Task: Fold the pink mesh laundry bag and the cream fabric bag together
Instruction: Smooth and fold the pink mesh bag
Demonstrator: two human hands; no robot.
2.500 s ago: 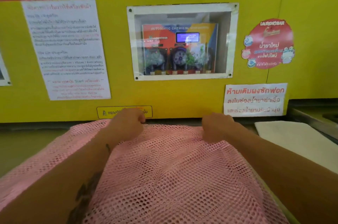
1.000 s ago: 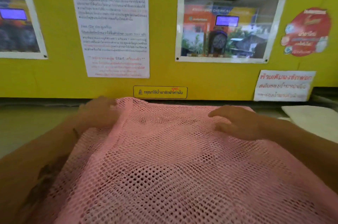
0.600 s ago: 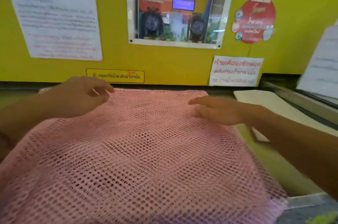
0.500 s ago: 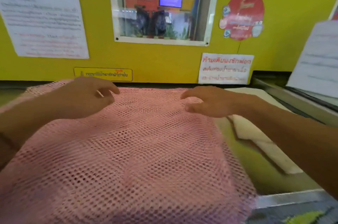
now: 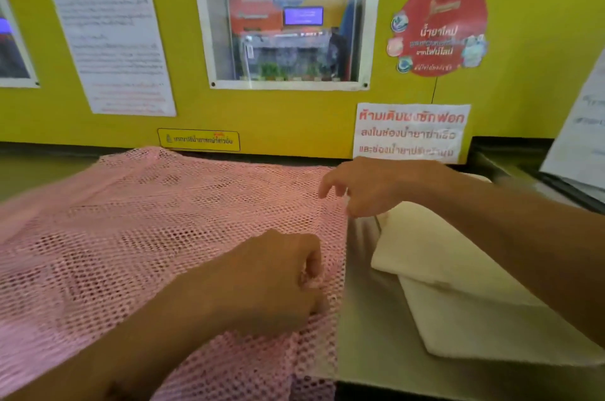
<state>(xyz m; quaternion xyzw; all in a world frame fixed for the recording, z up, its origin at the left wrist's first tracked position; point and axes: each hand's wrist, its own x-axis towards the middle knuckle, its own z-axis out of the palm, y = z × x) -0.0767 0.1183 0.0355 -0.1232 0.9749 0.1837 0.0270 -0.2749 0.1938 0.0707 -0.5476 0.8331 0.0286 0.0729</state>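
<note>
The pink mesh laundry bag (image 5: 137,237) lies spread flat over the left and middle of the steel counter (image 5: 363,335). My left hand (image 5: 278,279) rests on the bag's right edge with its fingers curled, pinching the mesh. My right hand (image 5: 376,184) hovers over the bag's far right corner, fingers apart and pointing down, holding nothing. The cream fabric bag (image 5: 458,302) lies folded on the counter to the right of the mesh bag, partly under my right forearm and apart from the mesh.
A yellow machine wall (image 5: 294,119) with a windowed dispenser (image 5: 288,24), paper notices and stickers stands right behind the counter. A raised metal ledge with a white sheet (image 5: 579,145) sits at the far right. The counter's front edge runs along the bottom right.
My left hand has moved from the bag's far left to its right edge and closed on the mesh. My right hand stayed at the far right corner. The cream bag shows more fully.
</note>
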